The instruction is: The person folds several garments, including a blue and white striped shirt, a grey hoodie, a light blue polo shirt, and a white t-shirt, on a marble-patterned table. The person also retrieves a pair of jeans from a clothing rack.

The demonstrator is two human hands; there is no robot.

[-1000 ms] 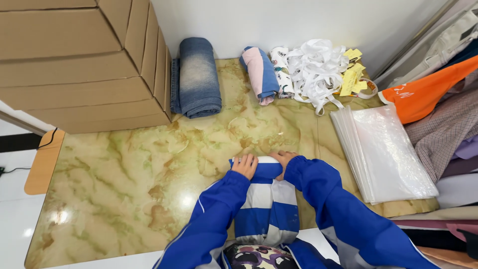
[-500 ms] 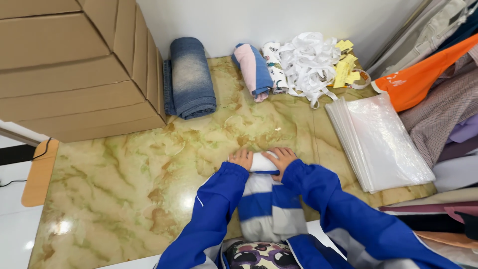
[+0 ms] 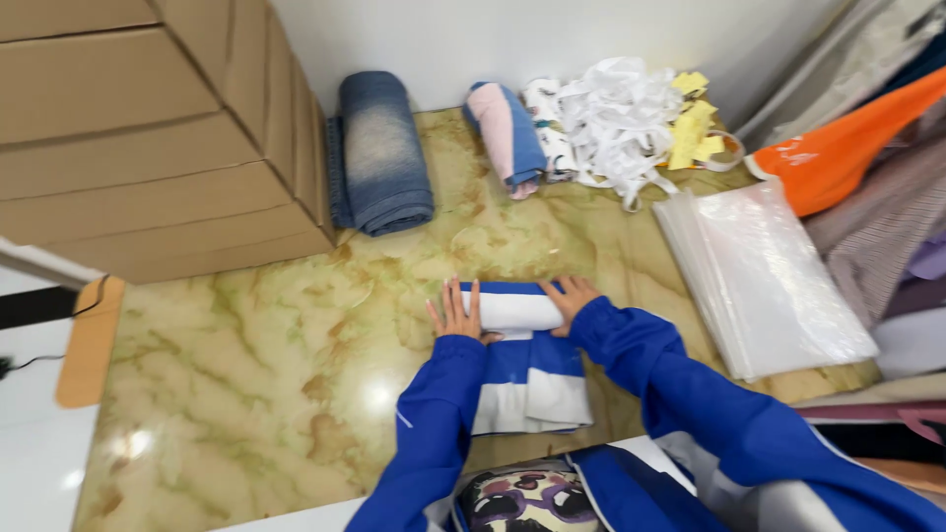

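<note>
rolling is the step judged to be in hand: a blue and white striped garment lies on the near middle of the marbled table, its far end already turned into a tight roll. the left hand is pressed flat, fingers spread, on the left end of the roll; the right hand is cupped over its right end. even pressure from both palms would be called for next so the roll stays straight. the near hem is partly hidden by blue sleeves. a rolled pair of jeans and clear plastic bags lie well apart; the cardboard boxes are cut off at far left.
</note>
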